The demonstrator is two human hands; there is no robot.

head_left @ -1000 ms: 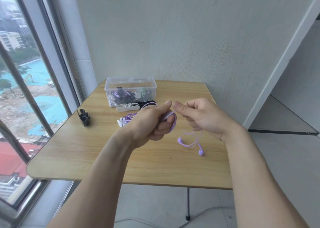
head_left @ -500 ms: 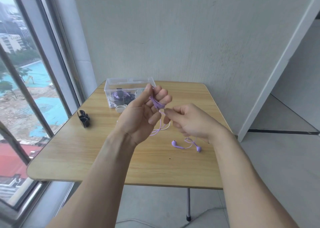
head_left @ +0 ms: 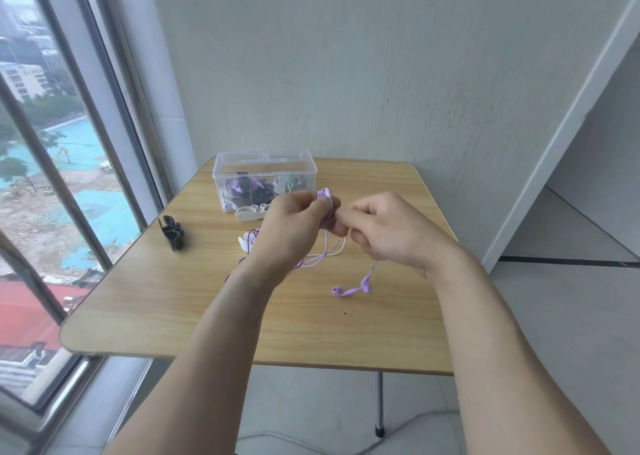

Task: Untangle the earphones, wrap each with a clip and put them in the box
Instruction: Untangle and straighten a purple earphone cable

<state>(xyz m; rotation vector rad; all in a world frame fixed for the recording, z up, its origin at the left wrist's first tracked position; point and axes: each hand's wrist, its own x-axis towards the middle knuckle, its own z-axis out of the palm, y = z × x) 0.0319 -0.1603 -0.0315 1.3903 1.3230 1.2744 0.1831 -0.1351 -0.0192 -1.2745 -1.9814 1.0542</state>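
Since half a second ago we have brought our hands closer together, the left hand (head_left: 294,226) turning its back toward us and the buds sliding a little to the right on the tabletop (head_left: 173,299). Now our left hand curls its fingers around a bundle of the purple earphones (head_left: 325,209), whose coiled top shows above the knuckles, while our right hand (head_left: 384,233) pinches the same cable just beside the left fingertips. Loops of purple cable hang below both hands and trail to the two earbuds (head_left: 351,288) lying on the tabletop under the right wrist. Behind our hands sits the clear box (head_left: 265,169), holding wrapped earphones in purple, black and green. A white clip (head_left: 251,211) lies touching its front wall, and another white clip (head_left: 246,241) peeks out beside our left hand with purple cable near it. A black clip (head_left: 172,233) rests well apart to the left, near the window (head_left: 52,143).
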